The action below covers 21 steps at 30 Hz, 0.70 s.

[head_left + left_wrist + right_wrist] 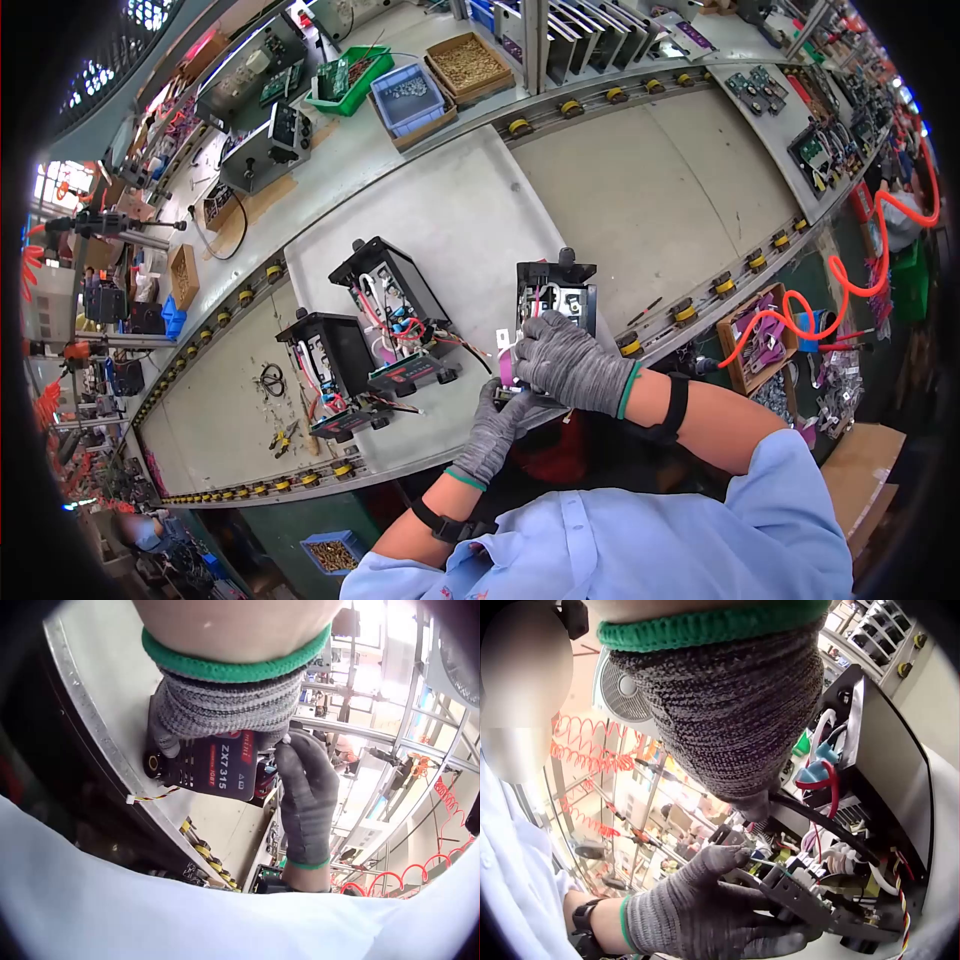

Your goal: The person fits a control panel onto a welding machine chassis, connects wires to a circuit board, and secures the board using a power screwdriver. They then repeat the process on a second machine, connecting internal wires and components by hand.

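Observation:
In front of the person stands a black-cased welding machine (590, 300) with its inside exposed. My gloved left hand (488, 435) grips its front panel (225, 765), marked ZX7 315, with the thumb and fingers at the panel's edges. My gloved right hand (570, 365) reaches over the machine with curled fingers close behind the panel. A black cable (825, 821) runs from its fingertips toward the case, and a small white piece (286, 739) shows at those fingertips in the left wrist view. A purple strip (506, 368) lies beside the right fingers.
Two similar open machines (400, 290) (335, 365) stand at the left on the same pale board (450, 210). Roller tracks (570, 108) line the conveyor. Cutters (285, 438) and loose cable (270, 380) lie at left. Parts bins (408, 100) stand behind; a red coiled hose (850, 285) hangs at right.

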Motion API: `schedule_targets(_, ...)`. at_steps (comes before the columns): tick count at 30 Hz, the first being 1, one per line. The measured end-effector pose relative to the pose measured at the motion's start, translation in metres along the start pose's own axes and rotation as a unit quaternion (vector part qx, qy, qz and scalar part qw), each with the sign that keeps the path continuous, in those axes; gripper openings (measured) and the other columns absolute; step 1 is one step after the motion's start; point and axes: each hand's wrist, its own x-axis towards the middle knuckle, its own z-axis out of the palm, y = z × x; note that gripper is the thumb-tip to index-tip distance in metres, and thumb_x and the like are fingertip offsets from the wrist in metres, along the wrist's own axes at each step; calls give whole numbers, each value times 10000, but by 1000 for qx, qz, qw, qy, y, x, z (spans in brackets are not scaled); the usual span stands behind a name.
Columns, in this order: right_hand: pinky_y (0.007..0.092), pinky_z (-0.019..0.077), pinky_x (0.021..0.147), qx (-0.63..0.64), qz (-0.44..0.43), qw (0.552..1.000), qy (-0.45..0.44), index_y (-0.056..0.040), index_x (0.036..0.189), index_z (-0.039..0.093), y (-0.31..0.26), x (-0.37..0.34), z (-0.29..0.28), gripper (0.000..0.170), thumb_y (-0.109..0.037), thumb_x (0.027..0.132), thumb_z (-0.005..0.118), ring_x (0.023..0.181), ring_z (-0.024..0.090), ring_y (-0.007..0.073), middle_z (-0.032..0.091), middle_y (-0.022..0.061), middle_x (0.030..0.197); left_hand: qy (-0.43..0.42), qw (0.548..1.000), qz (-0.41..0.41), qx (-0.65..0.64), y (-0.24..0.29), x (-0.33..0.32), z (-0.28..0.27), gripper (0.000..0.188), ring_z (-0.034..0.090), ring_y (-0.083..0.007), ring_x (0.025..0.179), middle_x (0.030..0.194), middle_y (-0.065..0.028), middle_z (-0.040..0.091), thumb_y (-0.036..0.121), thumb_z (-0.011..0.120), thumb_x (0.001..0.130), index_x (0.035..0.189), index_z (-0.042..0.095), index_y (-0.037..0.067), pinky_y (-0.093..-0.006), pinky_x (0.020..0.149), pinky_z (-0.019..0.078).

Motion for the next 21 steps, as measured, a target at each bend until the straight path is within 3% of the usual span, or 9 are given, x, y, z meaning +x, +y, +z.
schedule_targets(1, 434, 467, 948, -22, 4, 1000, -21, -133, 847, 708, -1, 5, -4, 106, -201, 767, 688, 1023, 623, 250, 696, 44, 927, 7, 994, 3, 111, 2, 2, -6, 672, 673, -216, 1033, 1157, -136, 668, 341, 761, 932, 1420, 431, 18, -336, 914, 550)
schedule_targets(2, 441, 469, 931, -53, -4, 998, -19, -124, 851, 710, 2, 10, 2, 102, -188, 775, 686, 985, 638, 263, 696, 54, 901, 23, 977, 35, 207, -25, 27, -23, 597, 660, -182, 966, 1061, -130, 701, 459, 701, 953, 1312, 567, 1, -338, 873, 527)
schedule_targets(5, 426, 474, 941, -86, 43, 988, -121, -156, 929, 714, 4, 30, -4, 167, -211, 775, 680, 1014, 642, 250, 676, 34, 920, 21, 977, 47, 209, 17, 18, -38, 577, 646, -177, 917, 995, -125, 713, 513, 637, 977, 1197, 650, -20, -358, 849, 523)
schedule_targets(6, 435, 498, 879, -105, 42, 988, -108, -138, 923, 708, 6, 33, -3, 155, -223, 793, 698, 970, 651, 261, 672, 41, 898, 59, 964, 137, 220, 20, 22, -42, 536, 650, -184, 888, 940, -121, 717, 485, 625, 987, 1140, 681, -26, -357, 813, 522)
schedule_targets(9, 443, 522, 810, -8, 132, 991, 3, -110, 915, 699, -8, 15, -12, 155, -233, 824, 719, 898, 656, 285, 666, 58, 886, -7, 967, 156, 200, 22, 51, -53, 475, 648, -198, 838, 923, -128, 716, 412, 643, 984, 1170, 676, -24, -355, 793, 524)
schedule_targets(11, 447, 539, 776, 49, 150, 987, -29, -99, 923, 695, -22, -1, -13, 160, -237, 848, 726, 888, 669, 316, 670, 97, 937, -33, 964, 177, 197, 23, 68, -51, 434, 677, -223, 827, 927, -138, 721, 317, 697, 942, 1236, 655, 1, -369, 798, 538)
schedule_targets(13, 446, 557, 767, 168, 156, 972, -51, -93, 963, 704, -39, -16, -7, 173, -224, 852, 724, 889, 686, 340, 672, 132, 1000, 48, 910, 161, 380, 41, 69, -43, 492, 704, -237, 891, 978, -128, 739, 225, 741, 905, 1333, 604, 25, -399, 830, 559)
schedule_targets(15, 441, 567, 766, 137, 161, 971, -109, -91, 987, 709, -50, -12, -8, 176, -211, 858, 715, 894, 695, 344, 671, 146, 1024, 51, 900, 156, 404, 52, 71, -37, 566, 719, -280, 898, 974, -161, 741, 223, 767, 871, 1375, 575, 52, -406, 833, 567)
schedule_targets(21, 443, 594, 759, 55, 192, 957, -209, -69, 1024, 727, -57, 3, -6, 186, -166, 889, 643, 909, 722, 339, 674, 185, 1073, 53, 769, 340, 538, 42, 97, -39, 422, 692, -382, 953, 985, -201, 708, 177, 685, 904, 1318, 641, 102, -466, 885, 545)
